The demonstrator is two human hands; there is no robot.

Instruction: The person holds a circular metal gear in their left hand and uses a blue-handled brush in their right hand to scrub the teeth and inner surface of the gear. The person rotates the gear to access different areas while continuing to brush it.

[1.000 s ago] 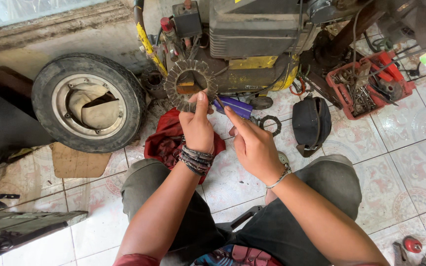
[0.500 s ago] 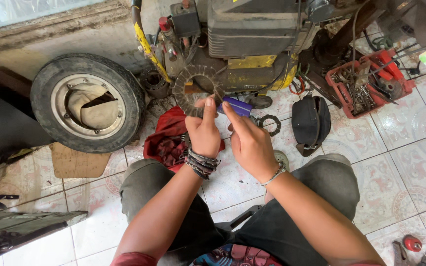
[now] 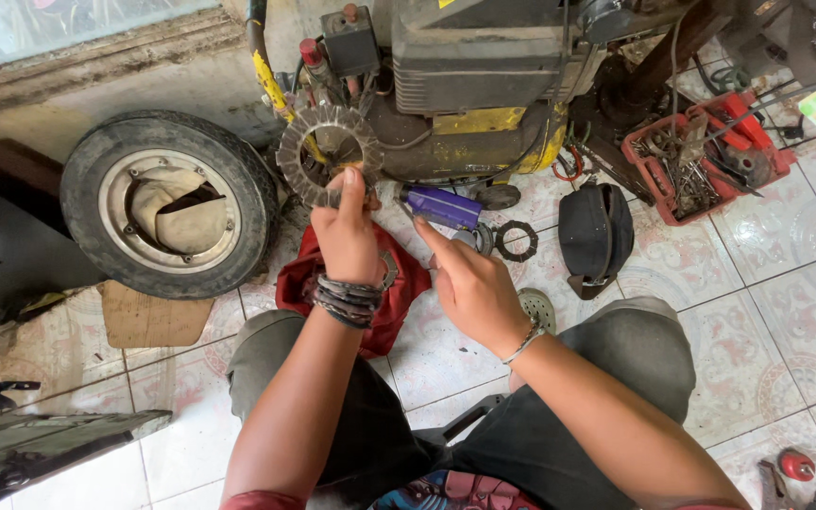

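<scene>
Head view: left hand [image 3: 347, 236] pinches a toothed ring [image 3: 329, 154] (grey, round), right hand [image 3: 469, 283] half-curled near a purple box [image 3: 443, 206].

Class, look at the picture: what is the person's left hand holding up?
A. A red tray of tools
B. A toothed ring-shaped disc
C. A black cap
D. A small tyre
B: the left hand pinches the lower rim of a toothed ring-shaped disc, raised in front of the yellow machine.
</scene>
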